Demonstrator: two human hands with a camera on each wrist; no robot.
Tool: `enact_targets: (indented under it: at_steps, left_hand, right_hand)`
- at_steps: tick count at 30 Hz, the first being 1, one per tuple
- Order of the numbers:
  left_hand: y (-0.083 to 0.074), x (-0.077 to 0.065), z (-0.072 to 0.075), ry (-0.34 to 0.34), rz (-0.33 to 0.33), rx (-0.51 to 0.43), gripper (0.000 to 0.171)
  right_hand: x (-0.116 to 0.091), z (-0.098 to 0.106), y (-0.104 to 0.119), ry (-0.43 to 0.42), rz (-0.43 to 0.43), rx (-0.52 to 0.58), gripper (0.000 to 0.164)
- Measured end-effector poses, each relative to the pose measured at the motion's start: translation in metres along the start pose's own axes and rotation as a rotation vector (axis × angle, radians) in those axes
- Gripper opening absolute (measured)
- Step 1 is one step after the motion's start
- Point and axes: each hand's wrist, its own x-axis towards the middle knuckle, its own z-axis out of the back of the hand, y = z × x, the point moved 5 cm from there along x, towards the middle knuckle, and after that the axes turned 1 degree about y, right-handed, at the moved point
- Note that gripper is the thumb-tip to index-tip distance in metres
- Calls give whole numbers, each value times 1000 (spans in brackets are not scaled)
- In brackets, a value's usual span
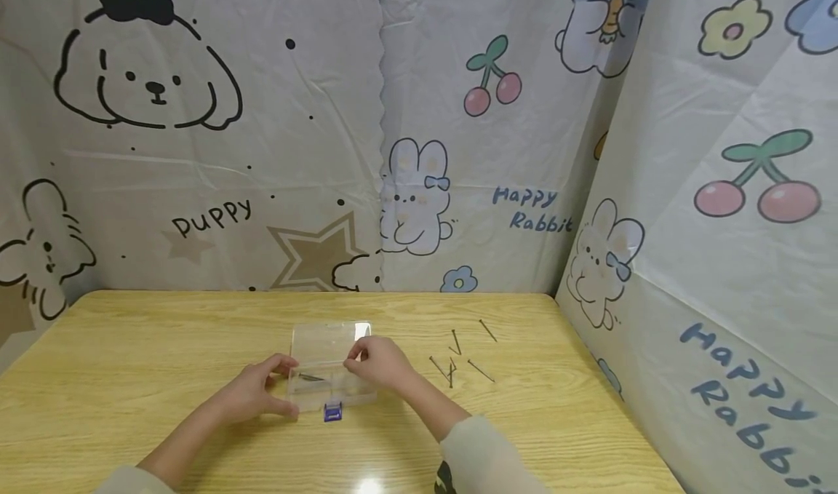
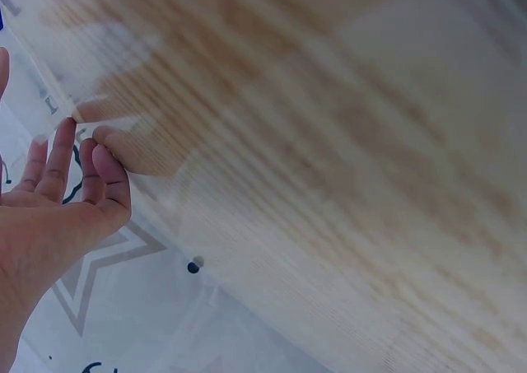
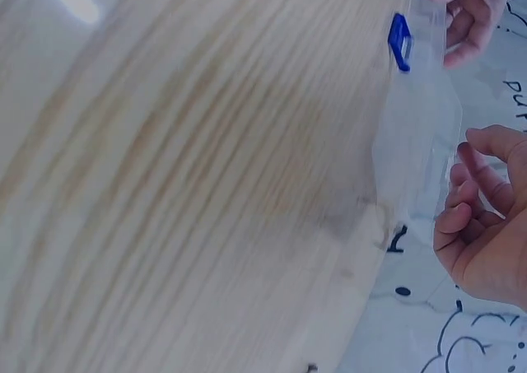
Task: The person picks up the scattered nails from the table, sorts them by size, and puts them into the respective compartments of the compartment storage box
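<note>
A clear plastic box [image 1: 309,399] with its lid [image 1: 321,341] raised at the back stands on the table. Its blue latch [image 1: 333,411] faces the front. My left hand [image 1: 258,392] grips the box's left side, thumb at the front corner and fingers farther back. Inside the left compartment lie dark, thin screws or nails [image 1: 310,377]. Over the right part of the box is my right hand [image 1: 382,365], thumb and forefinger close together, other fingers curled. In the right wrist view this hand [image 3: 486,221] shows beside the box [image 3: 403,142]; anything between its fingertips cannot be made out.
Several loose screws or nails [image 1: 481,370] lie scattered on the wooden table [image 1: 164,348], right of the box. A printed cloth [image 1: 314,152] hangs behind the table and along its right side.
</note>
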Motion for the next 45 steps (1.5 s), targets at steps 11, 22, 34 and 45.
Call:
enact_targets:
  at_steps: [11,22,34,45]
  left_hand:
    - [0,0,-1,11,14,-9,76]
    - [1,-1,-2,20,34,-13,76]
    - [2,0,-1,11,37,-13,76]
    - [1,0,-1,8,28,-16,75]
  right_hand:
    - [-14,28,-29,-54,-30,-13,13]
    - [-36,50,-67,-68,-79,-34,13]
    - [-59,63,-111,-96,-126,-89,11]
    - [-79,67,-127,-92,-140,-88,17]
